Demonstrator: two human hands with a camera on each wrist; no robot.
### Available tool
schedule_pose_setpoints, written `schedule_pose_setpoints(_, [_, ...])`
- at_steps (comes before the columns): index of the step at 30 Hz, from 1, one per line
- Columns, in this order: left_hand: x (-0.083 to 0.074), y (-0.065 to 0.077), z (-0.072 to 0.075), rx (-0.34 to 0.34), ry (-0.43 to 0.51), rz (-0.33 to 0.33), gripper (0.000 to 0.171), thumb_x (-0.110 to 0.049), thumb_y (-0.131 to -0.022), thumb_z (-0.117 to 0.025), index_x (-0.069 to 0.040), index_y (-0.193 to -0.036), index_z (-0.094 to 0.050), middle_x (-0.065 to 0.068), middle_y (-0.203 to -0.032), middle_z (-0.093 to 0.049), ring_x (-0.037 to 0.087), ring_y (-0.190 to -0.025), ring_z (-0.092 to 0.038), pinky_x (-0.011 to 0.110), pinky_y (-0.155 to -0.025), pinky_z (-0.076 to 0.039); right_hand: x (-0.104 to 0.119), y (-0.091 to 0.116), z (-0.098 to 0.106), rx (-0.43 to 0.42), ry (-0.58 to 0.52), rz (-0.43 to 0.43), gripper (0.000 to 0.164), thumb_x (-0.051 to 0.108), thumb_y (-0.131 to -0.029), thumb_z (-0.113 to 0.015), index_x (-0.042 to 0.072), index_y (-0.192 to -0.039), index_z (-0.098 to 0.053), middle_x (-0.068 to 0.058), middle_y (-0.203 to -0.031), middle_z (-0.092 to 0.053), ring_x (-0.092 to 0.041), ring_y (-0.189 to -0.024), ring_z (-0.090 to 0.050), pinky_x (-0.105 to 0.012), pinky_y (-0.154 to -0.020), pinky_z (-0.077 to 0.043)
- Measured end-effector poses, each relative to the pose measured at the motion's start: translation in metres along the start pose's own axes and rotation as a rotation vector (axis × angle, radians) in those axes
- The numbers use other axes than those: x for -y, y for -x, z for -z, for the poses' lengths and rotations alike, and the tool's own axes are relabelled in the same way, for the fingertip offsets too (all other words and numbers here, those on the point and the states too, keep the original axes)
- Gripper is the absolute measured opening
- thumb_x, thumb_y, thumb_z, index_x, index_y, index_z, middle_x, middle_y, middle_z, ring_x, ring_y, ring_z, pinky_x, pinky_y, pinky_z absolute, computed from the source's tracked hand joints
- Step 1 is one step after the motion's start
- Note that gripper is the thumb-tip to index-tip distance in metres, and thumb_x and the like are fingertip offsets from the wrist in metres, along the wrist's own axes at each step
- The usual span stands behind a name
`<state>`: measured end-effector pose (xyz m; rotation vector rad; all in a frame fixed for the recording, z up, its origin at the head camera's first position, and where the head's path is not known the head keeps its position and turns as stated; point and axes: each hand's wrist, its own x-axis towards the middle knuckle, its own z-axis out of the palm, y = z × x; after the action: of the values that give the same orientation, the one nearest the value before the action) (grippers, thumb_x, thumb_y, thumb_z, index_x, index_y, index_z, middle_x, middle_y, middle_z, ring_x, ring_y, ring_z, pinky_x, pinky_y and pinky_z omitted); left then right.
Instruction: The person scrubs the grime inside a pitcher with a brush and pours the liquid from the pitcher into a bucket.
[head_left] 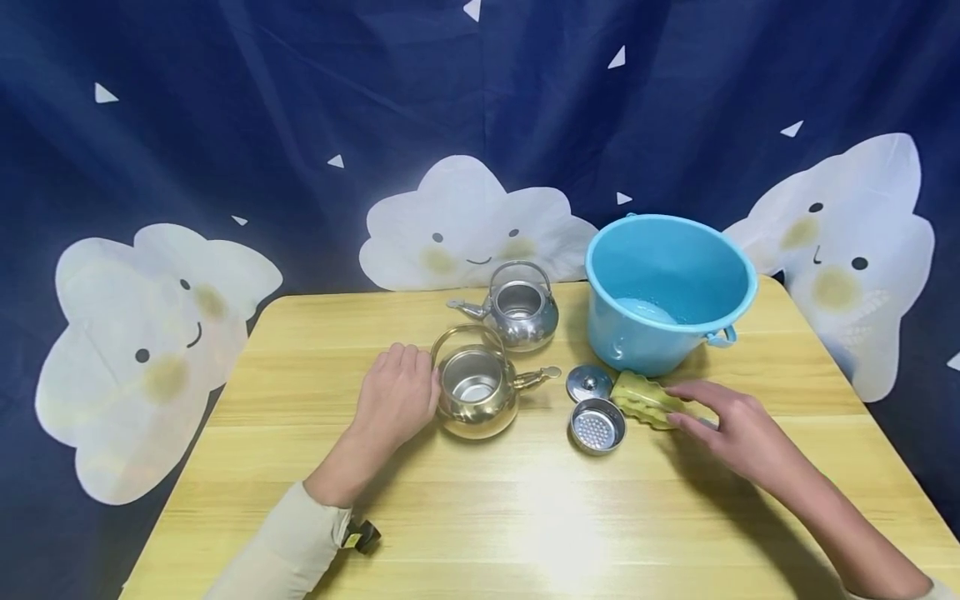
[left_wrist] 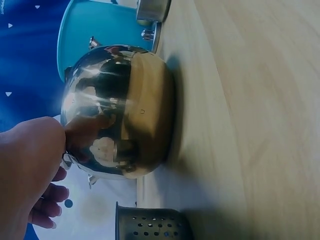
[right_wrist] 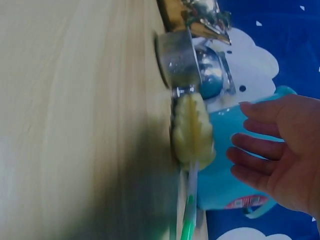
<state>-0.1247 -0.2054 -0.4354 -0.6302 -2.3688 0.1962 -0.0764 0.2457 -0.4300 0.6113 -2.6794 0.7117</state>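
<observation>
A gold kettle stands upright and lidless on the table, its spout to the right and its handle raised. My left hand grips it at the left, by the foot of the handle; the left wrist view shows my thumb side against the rim, with the exact hold partly hidden. A brush with a yellow sponge head lies on the table, its handle green and white. Over that brush hovers my right hand, fingers spread apart. In the right wrist view the fingers stand apart from the brush.
A silver kettle without its lid stands behind the gold one. A blue bucket stands at the back right. Beside the sponge are a metal lid and a strainer cup. Another perforated metal cup shows in the left wrist view.
</observation>
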Motion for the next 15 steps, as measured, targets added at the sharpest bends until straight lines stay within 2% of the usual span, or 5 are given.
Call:
schedule_pose_setpoints(3, [-0.001, 0.000, 0.000, -0.007, -0.009, 0.004, 0.027, -0.024, -0.097, -0.048, -0.004, -0.080, -0.055, 0.007, -0.067, -0.048, 0.026, -0.064, -0.045, 0.034, -0.055, -0.038, -0.006, 0.004, 0.003, 0.018, 0.017, 0.011, 0.040, 0.010, -0.078, -0.088, 0.011, -0.116, -0.076, -0.007, -0.110, -0.080, -0.032, -0.103, -0.074, 0.006, -0.094, -0.033])
schedule_pose_setpoints(5, [-0.001, 0.000, 0.000, -0.007, -0.015, 0.003, 0.026, -0.024, -0.097, -0.048, -0.004, -0.080, -0.055, 0.007, -0.067, -0.048, 0.025, -0.064, -0.045, 0.033, -0.055, -0.037, -0.009, 0.007, 0.004, 0.025, 0.037, 0.015, 0.040, 0.010, -0.078, -0.088, 0.011, -0.116, -0.076, -0.008, -0.110, -0.080, -0.032, -0.103, -0.074, 0.002, -0.093, -0.039])
schedule_pose_setpoints(8, [-0.001, -0.001, -0.001, -0.020, -0.009, -0.002, 0.026, -0.023, -0.096, -0.050, -0.004, -0.079, -0.055, 0.007, -0.067, -0.049, 0.025, -0.063, -0.045, 0.033, -0.054, -0.037, -0.013, 0.009, 0.006, 0.032, 0.064, 0.014, 0.039, 0.010, -0.078, -0.088, 0.009, -0.115, -0.076, -0.010, -0.109, -0.079, -0.033, -0.103, -0.074, -0.020, -0.091, -0.054])
schedule_pose_setpoints(11, [-0.001, -0.001, -0.001, -0.023, -0.007, -0.007, 0.025, -0.023, -0.095, -0.052, -0.004, -0.079, -0.055, 0.006, -0.067, -0.048, 0.025, -0.063, -0.045, 0.033, -0.053, -0.037, -0.016, 0.011, 0.006, 0.035, 0.091, 0.024, 0.039, 0.008, -0.077, -0.088, 0.007, -0.114, -0.075, -0.012, -0.108, -0.079, -0.037, -0.102, -0.074, -0.047, -0.088, -0.057])
schedule_pose_setpoints(15, [0.000, 0.000, -0.001, -0.015, -0.009, -0.008, 0.024, -0.023, -0.094, -0.056, -0.004, -0.078, -0.054, 0.006, -0.067, -0.048, 0.024, -0.063, -0.044, 0.032, -0.053, -0.037, -0.021, 0.012, 0.006, 0.041, 0.127, 0.050, 0.042, 0.005, -0.073, -0.089, 0.003, -0.112, -0.075, -0.015, -0.105, -0.078, -0.038, -0.099, -0.075, -0.056, -0.084, -0.058])
